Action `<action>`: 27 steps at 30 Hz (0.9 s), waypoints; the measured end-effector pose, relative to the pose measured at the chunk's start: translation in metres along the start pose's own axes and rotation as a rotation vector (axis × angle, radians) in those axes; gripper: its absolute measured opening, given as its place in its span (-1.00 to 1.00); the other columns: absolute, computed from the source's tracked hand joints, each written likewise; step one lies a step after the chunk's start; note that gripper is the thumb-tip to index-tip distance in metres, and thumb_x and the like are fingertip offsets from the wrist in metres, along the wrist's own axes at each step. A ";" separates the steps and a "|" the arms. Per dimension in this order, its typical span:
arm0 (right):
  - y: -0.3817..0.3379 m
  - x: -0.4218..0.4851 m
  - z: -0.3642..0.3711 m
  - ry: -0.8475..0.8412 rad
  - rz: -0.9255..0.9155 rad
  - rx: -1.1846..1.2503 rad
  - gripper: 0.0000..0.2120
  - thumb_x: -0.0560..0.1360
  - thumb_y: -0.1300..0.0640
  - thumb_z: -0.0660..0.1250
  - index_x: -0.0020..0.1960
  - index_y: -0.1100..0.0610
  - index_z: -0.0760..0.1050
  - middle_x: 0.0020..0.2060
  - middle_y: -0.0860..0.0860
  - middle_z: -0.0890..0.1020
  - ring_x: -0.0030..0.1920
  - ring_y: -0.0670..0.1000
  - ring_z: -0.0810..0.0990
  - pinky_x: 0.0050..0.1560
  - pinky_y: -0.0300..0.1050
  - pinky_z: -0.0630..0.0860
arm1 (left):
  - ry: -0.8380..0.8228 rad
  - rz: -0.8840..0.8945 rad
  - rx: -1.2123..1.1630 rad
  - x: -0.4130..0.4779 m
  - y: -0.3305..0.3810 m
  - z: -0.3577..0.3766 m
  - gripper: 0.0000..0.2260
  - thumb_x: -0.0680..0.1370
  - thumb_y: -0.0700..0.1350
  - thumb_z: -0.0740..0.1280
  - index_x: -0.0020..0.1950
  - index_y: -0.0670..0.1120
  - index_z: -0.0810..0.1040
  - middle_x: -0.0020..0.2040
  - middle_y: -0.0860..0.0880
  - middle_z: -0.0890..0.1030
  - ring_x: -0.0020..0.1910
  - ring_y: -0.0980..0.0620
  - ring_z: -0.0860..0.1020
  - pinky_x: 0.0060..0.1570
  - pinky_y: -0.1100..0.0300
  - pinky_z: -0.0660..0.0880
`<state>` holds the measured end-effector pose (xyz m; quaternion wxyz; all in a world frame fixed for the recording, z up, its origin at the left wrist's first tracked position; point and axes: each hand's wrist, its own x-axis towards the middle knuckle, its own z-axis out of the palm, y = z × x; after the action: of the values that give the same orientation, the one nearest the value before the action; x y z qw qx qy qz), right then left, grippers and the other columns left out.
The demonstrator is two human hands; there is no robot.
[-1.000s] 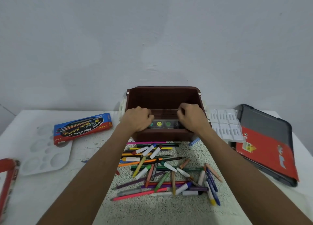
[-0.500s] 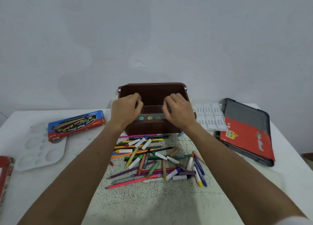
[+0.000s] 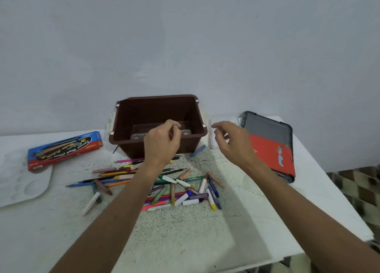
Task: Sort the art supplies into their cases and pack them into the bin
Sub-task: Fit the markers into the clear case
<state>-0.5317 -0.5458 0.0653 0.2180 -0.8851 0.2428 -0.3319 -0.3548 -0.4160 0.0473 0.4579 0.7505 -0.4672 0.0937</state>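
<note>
Crayons (image 3: 185, 197) look light, stiff, apt to roll; pinch them mid-barrel. Left hand (image 3: 162, 144) and right hand (image 3: 235, 144) hover by the bin (image 3: 156, 97), loosely curled, empty.

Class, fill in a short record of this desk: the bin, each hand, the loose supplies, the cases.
bin: brown, open-topped, paint case inside
left hand: over the bin's front rim, loosely curled, empty
right hand: right of the bin, open, empty
pens: loose pile in front of the bin
blue box: left of the bin
red case: far right
</note>
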 end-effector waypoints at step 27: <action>0.119 -0.143 -0.109 -0.015 0.633 -0.109 -0.83 0.58 0.17 0.25 0.09 0.12 0.60 -0.13 -0.05 0.63 -0.15 -0.02 0.57 -0.15 -0.12 0.49 | -0.521 -0.249 0.113 -0.077 0.124 0.164 -0.82 0.60 -0.03 0.26 0.12 0.02 0.61 -0.06 0.06 0.68 -0.20 0.06 0.60 -0.27 0.22 0.39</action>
<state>-0.7359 -0.5821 0.0061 0.2643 -0.7786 0.5217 -0.2274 -0.5421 -0.5135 -0.0143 0.2878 0.8252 -0.4672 -0.1335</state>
